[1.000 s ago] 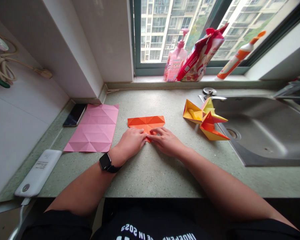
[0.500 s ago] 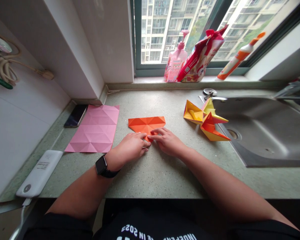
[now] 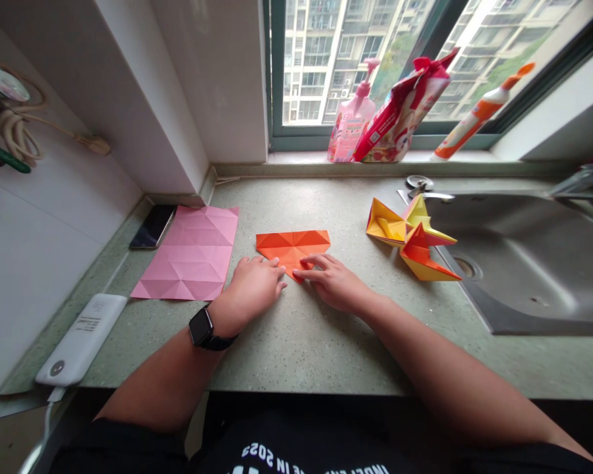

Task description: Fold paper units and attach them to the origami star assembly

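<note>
A folded orange origami sheet (image 3: 291, 245) lies on the speckled green stone counter (image 3: 306, 349), its lower point narrowing toward my hands. My right hand (image 3: 332, 283) rests its fingertips on that lower point, holding nothing in its grip. My left hand (image 3: 254, 287), with a black smartwatch (image 3: 201, 327) on the wrist, lies flat just below the sheet's left edge, its fingertips near the paper. A creased pink paper sheet (image 3: 188, 253) lies left of my left hand. Several folded yellow-and-orange origami pieces (image 3: 411, 236) sit to the right.
A steel sink (image 3: 518, 263) and its tap base (image 3: 420, 185) lie at the right. A phone (image 3: 153, 226) and a white power bank (image 3: 82, 339) lie at the left. A pink soap bottle (image 3: 352, 128), a red packet (image 3: 400, 115) and an orange-capped tube (image 3: 479, 112) stand on the windowsill.
My left hand has drawn back left and down, off the orange sheet's lower point. My right hand has stayed on the point. The view has shifted slightly.
</note>
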`<control>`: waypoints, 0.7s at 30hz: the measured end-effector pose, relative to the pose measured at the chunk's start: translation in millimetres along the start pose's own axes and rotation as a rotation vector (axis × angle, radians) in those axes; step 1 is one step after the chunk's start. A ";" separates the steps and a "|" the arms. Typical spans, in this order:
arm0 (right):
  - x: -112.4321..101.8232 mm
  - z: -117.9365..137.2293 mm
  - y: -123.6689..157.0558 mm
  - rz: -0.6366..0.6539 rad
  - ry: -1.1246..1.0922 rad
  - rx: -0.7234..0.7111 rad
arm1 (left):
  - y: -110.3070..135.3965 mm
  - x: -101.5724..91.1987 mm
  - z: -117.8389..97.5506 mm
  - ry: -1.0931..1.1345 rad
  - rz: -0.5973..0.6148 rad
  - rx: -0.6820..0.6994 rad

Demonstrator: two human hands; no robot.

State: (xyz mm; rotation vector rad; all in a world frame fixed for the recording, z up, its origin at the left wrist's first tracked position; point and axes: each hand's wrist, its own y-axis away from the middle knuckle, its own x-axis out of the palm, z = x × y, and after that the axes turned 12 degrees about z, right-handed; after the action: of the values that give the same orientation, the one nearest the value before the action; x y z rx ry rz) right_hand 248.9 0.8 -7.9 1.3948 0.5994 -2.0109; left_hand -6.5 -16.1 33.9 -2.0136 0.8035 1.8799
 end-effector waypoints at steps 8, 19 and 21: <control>-1.0 0.3 0.3 0.018 0.025 -0.004 | -7.4 8.8 32.2 0.012 -0.085 -0.156; -0.4 -3.6 -0.1 0.049 0.000 -0.005 | -8.0 -3.1 17.5 -0.045 -0.041 -0.169; -0.3 -4.1 -0.6 0.054 -0.012 -0.001 | -7.0 -2.6 8.0 -0.085 -0.040 -0.107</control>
State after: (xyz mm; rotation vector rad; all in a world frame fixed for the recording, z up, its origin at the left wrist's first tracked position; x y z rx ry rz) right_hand 251.3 4.0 -9.0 1.3829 0.5515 -1.9749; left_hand -9.2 -5.5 34.3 -1.9796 0.6497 2.0104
